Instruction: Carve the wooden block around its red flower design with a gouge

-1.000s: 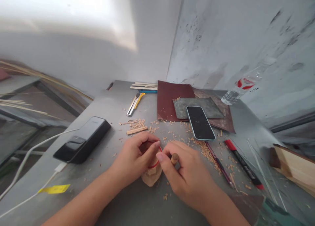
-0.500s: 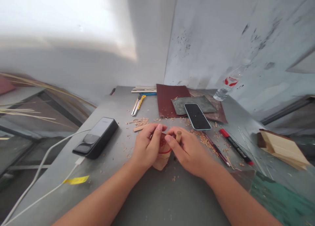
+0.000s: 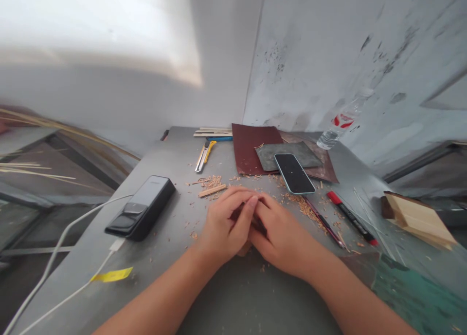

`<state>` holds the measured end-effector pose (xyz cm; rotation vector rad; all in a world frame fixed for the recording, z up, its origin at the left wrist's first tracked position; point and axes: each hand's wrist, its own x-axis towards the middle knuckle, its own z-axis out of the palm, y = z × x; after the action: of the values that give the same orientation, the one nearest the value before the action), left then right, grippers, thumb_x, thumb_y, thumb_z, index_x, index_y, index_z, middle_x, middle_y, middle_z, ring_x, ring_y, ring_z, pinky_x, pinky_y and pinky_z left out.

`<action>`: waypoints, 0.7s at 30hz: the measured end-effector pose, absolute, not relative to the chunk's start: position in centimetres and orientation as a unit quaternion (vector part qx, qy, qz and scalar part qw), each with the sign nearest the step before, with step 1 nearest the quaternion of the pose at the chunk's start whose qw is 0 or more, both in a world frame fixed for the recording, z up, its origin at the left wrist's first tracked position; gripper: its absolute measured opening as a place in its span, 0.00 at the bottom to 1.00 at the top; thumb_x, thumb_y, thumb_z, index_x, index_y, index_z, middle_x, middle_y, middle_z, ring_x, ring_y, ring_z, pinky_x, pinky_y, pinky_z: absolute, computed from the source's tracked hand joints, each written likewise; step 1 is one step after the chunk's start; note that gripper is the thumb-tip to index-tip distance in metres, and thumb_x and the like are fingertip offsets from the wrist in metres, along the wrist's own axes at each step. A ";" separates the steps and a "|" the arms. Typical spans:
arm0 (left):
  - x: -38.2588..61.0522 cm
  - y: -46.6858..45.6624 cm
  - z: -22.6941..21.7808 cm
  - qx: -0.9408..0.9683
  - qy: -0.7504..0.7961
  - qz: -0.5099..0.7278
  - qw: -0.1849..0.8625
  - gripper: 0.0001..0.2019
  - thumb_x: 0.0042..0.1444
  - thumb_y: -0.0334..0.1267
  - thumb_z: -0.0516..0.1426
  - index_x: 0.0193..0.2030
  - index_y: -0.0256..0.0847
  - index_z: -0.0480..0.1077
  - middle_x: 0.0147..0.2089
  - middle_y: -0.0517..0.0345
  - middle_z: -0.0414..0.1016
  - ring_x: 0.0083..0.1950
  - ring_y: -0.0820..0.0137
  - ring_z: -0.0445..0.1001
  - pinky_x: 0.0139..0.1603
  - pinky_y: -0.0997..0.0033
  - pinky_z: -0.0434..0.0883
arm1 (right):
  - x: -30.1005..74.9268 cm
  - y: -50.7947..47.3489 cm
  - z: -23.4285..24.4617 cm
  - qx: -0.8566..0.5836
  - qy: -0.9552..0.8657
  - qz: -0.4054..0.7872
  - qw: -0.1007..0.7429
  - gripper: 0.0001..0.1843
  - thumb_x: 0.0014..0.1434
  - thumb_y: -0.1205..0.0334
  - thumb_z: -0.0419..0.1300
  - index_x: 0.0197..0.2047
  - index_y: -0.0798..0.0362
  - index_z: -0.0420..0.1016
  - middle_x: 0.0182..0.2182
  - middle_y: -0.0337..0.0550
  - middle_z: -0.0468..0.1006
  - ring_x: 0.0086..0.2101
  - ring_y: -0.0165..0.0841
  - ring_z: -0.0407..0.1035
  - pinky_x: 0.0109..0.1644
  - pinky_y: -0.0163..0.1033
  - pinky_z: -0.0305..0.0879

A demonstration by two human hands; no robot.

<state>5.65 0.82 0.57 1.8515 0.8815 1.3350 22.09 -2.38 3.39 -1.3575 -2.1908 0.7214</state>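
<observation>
On my feed both hands meet at mid-table, fingers curled and overlapping; the left hand (image 3: 226,225) and right hand (image 3: 281,238) are closed in on each other, neither one open flat; they seem to cup something, but the fingers hide it, so I cannot tell what either one grips; a bit of pale wood (image 3: 243,250) shows just under them, between the palms; shavings (image 3: 210,181) lie scattered across the table (image 3: 171,262), and a wooden stick (image 3: 212,191) lies near the left hand; beyond sit a yellow utility knife (image 3: 203,156), craft sticks (image 3: 213,132), brown sandpaper (image 3: 248,147), a grey sheet (image 3: 288,155) and a phone (image 3: 294,173) lying on the sheet's edge; to the right lie a red-capped marker (image 3: 350,217) and a wood block (image 3: 418,221); to the left, a black power bank (image 3: 140,208) with a white cable (image 3: 65,252); the water bottle (image 3: 339,123) has a red label, unreadable; a yellow tag (image 3: 111,274) shows no legible writing.
</observation>
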 end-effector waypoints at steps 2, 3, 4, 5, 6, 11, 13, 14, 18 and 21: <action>5.6 1.0 0.4 0.695 0.371 0.504 0.354 0.13 0.74 0.38 0.54 0.49 0.40 0.81 0.49 0.49 0.85 0.50 0.64 0.81 0.57 0.62 0.75 | 22.0 -2.5 3.7 -0.493 -0.801 0.259 0.218 0.15 0.72 0.63 0.58 0.60 0.55 0.74 0.54 0.56 0.74 0.52 0.46 0.71 0.57 0.57 0.71; 5.6 1.1 0.3 0.689 0.385 0.496 0.362 0.13 0.74 0.39 0.54 0.49 0.41 0.81 0.49 0.50 0.85 0.50 0.64 0.82 0.56 0.63 0.76 | 22.0 -2.5 3.8 -0.489 -0.803 0.260 0.219 0.14 0.72 0.63 0.58 0.58 0.55 0.74 0.54 0.55 0.74 0.52 0.46 0.71 0.57 0.56 0.71; 5.5 1.1 0.2 0.684 0.396 0.489 0.370 0.13 0.74 0.40 0.55 0.49 0.41 0.81 0.49 0.51 0.86 0.49 0.64 0.82 0.55 0.64 0.76 | 21.9 -2.4 3.9 -0.483 -0.805 0.262 0.222 0.12 0.72 0.65 0.58 0.56 0.55 0.75 0.55 0.55 0.74 0.52 0.45 0.71 0.58 0.55 0.71; 5.4 1.1 0.1 0.677 0.405 0.484 0.377 0.13 0.74 0.42 0.55 0.49 0.41 0.81 0.48 0.51 0.86 0.49 0.64 0.82 0.54 0.64 0.76 | 21.9 -2.4 4.0 -0.478 -0.807 0.262 0.226 0.10 0.72 0.67 0.57 0.54 0.55 0.76 0.55 0.55 0.74 0.53 0.44 0.71 0.59 0.54 0.70; 5.4 1.2 0.1 0.669 0.415 0.482 0.385 0.14 0.73 0.43 0.55 0.49 0.41 0.81 0.47 0.52 0.86 0.48 0.64 0.82 0.53 0.64 0.76 | 21.9 -2.4 4.1 -0.472 -0.810 0.262 0.230 0.09 0.72 0.69 0.57 0.51 0.55 0.76 0.55 0.54 0.74 0.53 0.43 0.71 0.59 0.53 0.70; 5.4 1.7 -0.3 0.625 0.451 0.485 0.413 0.20 0.74 0.50 0.52 0.45 0.39 0.80 0.42 0.50 0.85 0.42 0.62 0.82 0.46 0.63 0.77 | 22.0 -2.2 4.5 -0.460 -0.823 0.246 0.222 0.07 0.72 0.70 0.57 0.44 0.53 0.76 0.50 0.50 0.76 0.48 0.38 0.74 0.56 0.47 0.72; 5.6 1.9 -0.4 0.632 0.452 0.478 0.409 0.20 0.73 0.50 0.52 0.43 0.39 0.80 0.41 0.50 0.85 0.42 0.62 0.81 0.46 0.64 0.76 | 22.0 -2.4 4.6 -0.457 -0.831 0.234 0.217 0.07 0.72 0.69 0.58 0.45 0.53 0.77 0.51 0.50 0.77 0.50 0.39 0.74 0.57 0.47 0.71; 5.7 1.9 -0.5 0.636 0.450 0.476 0.408 0.20 0.73 0.50 0.52 0.42 0.38 0.79 0.40 0.50 0.84 0.43 0.62 0.81 0.47 0.64 0.76 | 22.1 -2.5 4.6 -0.454 -0.834 0.227 0.214 0.06 0.72 0.69 0.59 0.45 0.53 0.78 0.51 0.50 0.77 0.50 0.40 0.74 0.57 0.47 0.70; 6.0 1.9 -0.5 0.661 0.435 0.456 0.406 0.23 0.73 0.51 0.49 0.37 0.39 0.76 0.35 0.54 0.81 0.39 0.64 0.78 0.42 0.67 0.74 | 22.3 -3.0 5.1 -0.445 -0.845 0.199 0.219 0.07 0.71 0.69 0.59 0.43 0.54 0.79 0.46 0.48 0.78 0.46 0.38 0.74 0.54 0.46 0.70; 5.8 2.0 0.1 0.695 0.428 0.422 0.395 0.26 0.73 0.52 0.47 0.29 0.41 0.71 0.27 0.58 0.73 0.32 0.66 0.72 0.35 0.68 0.68 | 22.6 -3.2 6.4 -0.434 -0.851 0.175 0.238 0.07 0.71 0.67 0.60 0.44 0.53 0.81 0.47 0.47 0.79 0.47 0.38 0.73 0.54 0.45 0.68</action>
<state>5.79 2.02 0.09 1.7638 1.0844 1.0694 22.58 -3.24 6.44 -1.1901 -2.3318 0.4808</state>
